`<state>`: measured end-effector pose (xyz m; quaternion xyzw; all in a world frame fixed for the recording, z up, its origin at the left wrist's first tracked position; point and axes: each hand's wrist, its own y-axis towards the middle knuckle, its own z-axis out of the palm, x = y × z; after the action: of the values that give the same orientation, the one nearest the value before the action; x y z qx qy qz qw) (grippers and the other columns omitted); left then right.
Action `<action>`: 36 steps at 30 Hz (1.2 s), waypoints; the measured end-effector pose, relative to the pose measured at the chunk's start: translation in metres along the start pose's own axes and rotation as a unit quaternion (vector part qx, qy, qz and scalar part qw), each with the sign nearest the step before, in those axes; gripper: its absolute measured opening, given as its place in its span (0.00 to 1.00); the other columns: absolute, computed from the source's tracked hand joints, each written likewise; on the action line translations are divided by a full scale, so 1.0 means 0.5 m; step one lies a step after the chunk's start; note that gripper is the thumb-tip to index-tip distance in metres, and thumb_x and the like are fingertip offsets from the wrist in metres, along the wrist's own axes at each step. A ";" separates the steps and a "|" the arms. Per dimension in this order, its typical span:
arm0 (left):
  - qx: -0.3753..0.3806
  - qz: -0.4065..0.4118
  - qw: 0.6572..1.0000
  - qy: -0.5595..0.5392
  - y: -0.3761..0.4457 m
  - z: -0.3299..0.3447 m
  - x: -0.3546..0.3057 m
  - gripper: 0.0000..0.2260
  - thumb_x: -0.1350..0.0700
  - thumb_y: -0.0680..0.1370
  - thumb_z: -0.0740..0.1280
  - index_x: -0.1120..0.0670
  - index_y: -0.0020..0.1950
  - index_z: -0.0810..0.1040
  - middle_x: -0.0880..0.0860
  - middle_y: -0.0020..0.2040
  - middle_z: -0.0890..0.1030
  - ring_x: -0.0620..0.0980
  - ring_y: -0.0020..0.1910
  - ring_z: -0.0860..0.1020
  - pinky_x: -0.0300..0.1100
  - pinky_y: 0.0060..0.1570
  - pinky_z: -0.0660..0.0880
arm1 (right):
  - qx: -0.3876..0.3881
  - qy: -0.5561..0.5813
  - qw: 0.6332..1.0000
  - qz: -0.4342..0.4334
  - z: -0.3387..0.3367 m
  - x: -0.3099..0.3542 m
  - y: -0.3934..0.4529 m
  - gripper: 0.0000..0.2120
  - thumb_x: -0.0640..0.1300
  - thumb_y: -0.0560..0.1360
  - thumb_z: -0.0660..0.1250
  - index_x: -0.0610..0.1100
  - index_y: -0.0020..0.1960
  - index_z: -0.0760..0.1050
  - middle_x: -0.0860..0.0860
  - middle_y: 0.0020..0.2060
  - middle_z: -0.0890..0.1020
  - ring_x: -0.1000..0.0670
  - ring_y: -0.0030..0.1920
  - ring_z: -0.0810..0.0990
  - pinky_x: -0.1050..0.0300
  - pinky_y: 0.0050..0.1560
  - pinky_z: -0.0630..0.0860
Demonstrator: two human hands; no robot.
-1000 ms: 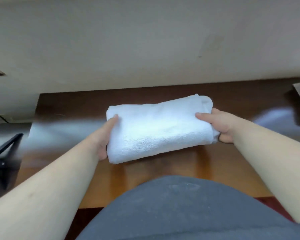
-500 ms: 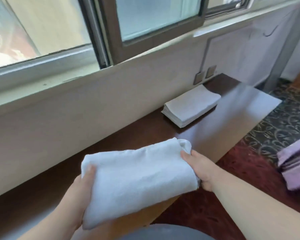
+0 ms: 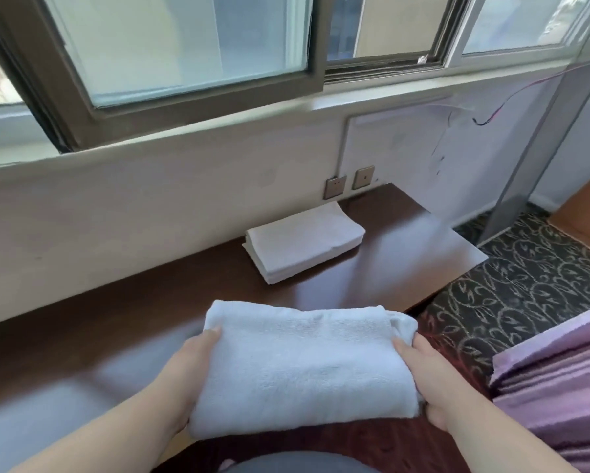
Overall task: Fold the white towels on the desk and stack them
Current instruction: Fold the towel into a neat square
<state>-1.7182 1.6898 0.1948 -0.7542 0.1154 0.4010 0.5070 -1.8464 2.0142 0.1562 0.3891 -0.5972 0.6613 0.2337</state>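
1. You hold a folded white towel point(image 3: 303, 367) in the air in front of you, above the near edge of the dark wooden desk point(image 3: 170, 312), long side running left to right.
2. Your left hand point(image 3: 187, 373) grips the towel's left end, thumb laid on top and fingers tucked underneath, out of sight.
3. Your right hand point(image 3: 430, 380) grips the right end the same way, thumb on top near a loose bunched corner.
4. Farther along the desk, against the wall, a stack of folded white towels point(image 3: 303, 242) lies flat, well apart from the one in your hands.
5. Just behind that stack, two wall sockets point(image 3: 349, 182) sit in the wall under the window point(image 3: 184, 63).
6. To your right, past the end of the desk, lies patterned carpet point(image 3: 525, 291), and pink folded fabric point(image 3: 559, 387) lies at the right edge of the view.
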 end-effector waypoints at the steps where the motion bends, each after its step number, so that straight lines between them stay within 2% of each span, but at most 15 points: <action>1: -0.008 -0.006 1.000 -0.017 0.008 0.008 -0.005 0.22 0.38 0.80 0.63 0.53 0.64 0.78 0.57 0.60 0.82 0.59 0.58 0.81 0.59 0.60 0.77 | 0.001 -0.004 1.000 0.000 -0.003 0.010 0.017 0.12 0.59 0.78 0.69 0.64 0.61 0.76 0.55 0.53 0.87 0.48 0.51 0.87 0.44 0.47 0.84; 4: -0.002 -0.015 0.999 -0.029 0.060 0.023 -0.019 0.22 0.38 0.79 0.63 0.53 0.65 0.77 0.55 0.59 0.82 0.58 0.58 0.81 0.57 0.59 0.78 | 0.007 -0.025 1.000 -0.007 -0.005 0.041 0.083 0.12 0.59 0.78 0.69 0.64 0.61 0.76 0.55 0.53 0.87 0.48 0.51 0.87 0.45 0.44 0.84; 6: -0.011 -0.040 0.997 -0.063 0.103 0.031 -0.031 0.21 0.36 0.79 0.63 0.51 0.60 0.79 0.53 0.51 0.86 0.56 0.51 0.85 0.54 0.53 0.80 | 0.006 -0.036 0.999 -0.018 -0.005 0.074 0.130 0.13 0.59 0.77 0.70 0.64 0.61 0.76 0.54 0.54 0.87 0.47 0.52 0.87 0.43 0.47 0.84; 8: -0.005 -0.060 0.994 -0.088 0.150 0.046 -0.048 0.21 0.36 0.79 0.63 0.52 0.57 0.81 0.53 0.47 0.87 0.57 0.48 0.85 0.56 0.55 0.79 | 0.006 -0.050 0.998 -0.038 -0.003 0.114 0.179 0.13 0.58 0.78 0.70 0.64 0.61 0.76 0.53 0.55 0.87 0.47 0.53 0.87 0.42 0.50 0.84; 11: 0.001 -0.078 0.988 -0.134 0.211 0.077 -0.089 0.17 0.42 0.81 0.63 0.54 0.57 0.81 0.55 0.48 0.87 0.58 0.48 0.85 0.56 0.56 0.79 | 0.006 -0.079 0.995 -0.054 -0.013 0.174 0.251 0.13 0.57 0.79 0.68 0.62 0.64 0.75 0.53 0.55 0.86 0.48 0.53 0.87 0.42 0.51 0.84; 15: 0.015 -0.062 0.990 -0.122 0.286 0.117 -0.177 0.10 0.53 0.79 0.62 0.56 0.49 0.81 0.53 0.38 0.85 0.54 0.34 0.83 0.42 0.36 0.77 | 0.003 -0.089 0.994 -0.065 -0.027 0.253 0.337 0.12 0.56 0.80 0.66 0.61 0.64 0.75 0.54 0.55 0.86 0.48 0.53 0.87 0.46 0.46 0.84; 16: 0.012 -0.047 0.993 -0.110 0.307 0.128 -0.197 0.10 0.53 0.80 0.61 0.56 0.48 0.81 0.52 0.37 0.84 0.53 0.33 0.82 0.41 0.35 0.76 | 0.015 -0.090 0.993 -0.070 -0.031 0.271 0.361 0.11 0.54 0.81 0.67 0.60 0.63 0.75 0.53 0.55 0.86 0.48 0.53 0.86 0.46 0.45 0.84; 20: -0.001 0.005 0.994 -0.107 0.393 0.184 -0.270 0.15 0.46 0.82 0.59 0.51 0.60 0.79 0.52 0.49 0.85 0.52 0.42 0.84 0.42 0.35 0.77 | 0.054 -0.121 0.988 -0.081 -0.048 0.372 0.488 0.16 0.49 0.79 0.69 0.60 0.66 0.74 0.52 0.59 0.85 0.48 0.56 0.85 0.44 0.50 0.82; 22: -0.034 0.010 0.993 -0.113 0.434 0.212 -0.296 0.17 0.43 0.82 0.57 0.48 0.66 0.75 0.50 0.54 0.83 0.52 0.48 0.84 0.42 0.37 0.78 | 0.086 -0.153 0.982 -0.072 -0.043 0.430 0.559 0.22 0.51 0.75 0.73 0.61 0.68 0.72 0.53 0.60 0.84 0.46 0.56 0.85 0.37 0.52 0.82; 24: -0.054 0.004 0.989 -0.141 0.472 0.235 -0.318 0.19 0.41 0.82 0.57 0.47 0.69 0.73 0.49 0.56 0.83 0.52 0.50 0.83 0.43 0.38 0.79 | 0.111 -0.184 0.975 -0.054 -0.024 0.485 0.631 0.29 0.55 0.68 0.75 0.62 0.67 0.71 0.53 0.58 0.85 0.45 0.52 0.87 0.35 0.44 0.83; 26: -0.079 -0.005 0.981 -0.177 0.509 0.252 -0.333 0.19 0.39 0.82 0.58 0.44 0.70 0.72 0.48 0.57 0.82 0.52 0.51 0.83 0.46 0.41 0.80 | 0.132 -0.210 0.967 -0.051 0.000 0.528 0.703 0.32 0.54 0.65 0.77 0.60 0.66 0.71 0.51 0.58 0.83 0.43 0.51 0.87 0.43 0.36 0.82; 30: -0.172 -0.003 0.971 -0.164 0.580 0.277 -0.329 0.22 0.35 0.78 0.58 0.35 0.72 0.66 0.42 0.58 0.79 0.48 0.54 0.79 0.50 0.52 0.79 | 0.160 -0.261 0.950 -0.058 0.043 0.566 0.840 0.30 0.56 0.63 0.78 0.63 0.63 0.72 0.54 0.60 0.81 0.43 0.56 0.83 0.38 0.46 0.84; 33: -0.229 0.011 0.970 -0.087 0.618 0.295 -0.297 0.22 0.37 0.80 0.57 0.37 0.74 0.65 0.41 0.53 0.77 0.43 0.49 0.77 0.43 0.45 0.76 | 0.143 -0.364 0.918 -0.069 0.056 0.536 0.912 0.41 0.61 0.66 0.76 0.56 0.75 0.65 0.56 0.63 0.77 0.46 0.60 0.78 0.44 0.58 0.79; 35: -0.239 0.004 0.970 -0.042 0.636 0.304 -0.272 0.21 0.39 0.82 0.57 0.41 0.74 0.66 0.45 0.54 0.77 0.43 0.47 0.77 0.41 0.42 0.74 | 0.122 -0.458 0.878 -0.066 0.051 0.497 0.940 0.39 0.63 0.70 0.72 0.51 0.75 0.63 0.53 0.62 0.76 0.46 0.58 0.75 0.51 0.57 0.73; 36: -0.241 -0.003 0.970 -0.034 0.641 0.308 -0.265 0.21 0.40 0.82 0.58 0.42 0.74 0.67 0.47 0.56 0.77 0.46 0.48 0.77 0.43 0.45 0.75 | 0.120 -0.474 0.870 -0.057 0.046 0.480 0.948 0.37 0.64 0.72 0.71 0.49 0.74 0.64 0.52 0.61 0.76 0.45 0.58 0.75 0.51 0.56 0.72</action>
<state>-2.0657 1.6437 0.0495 -0.8402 -0.0045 0.4410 0.3156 -2.3489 1.8704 0.0584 0.7142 -0.5292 0.4493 -0.0893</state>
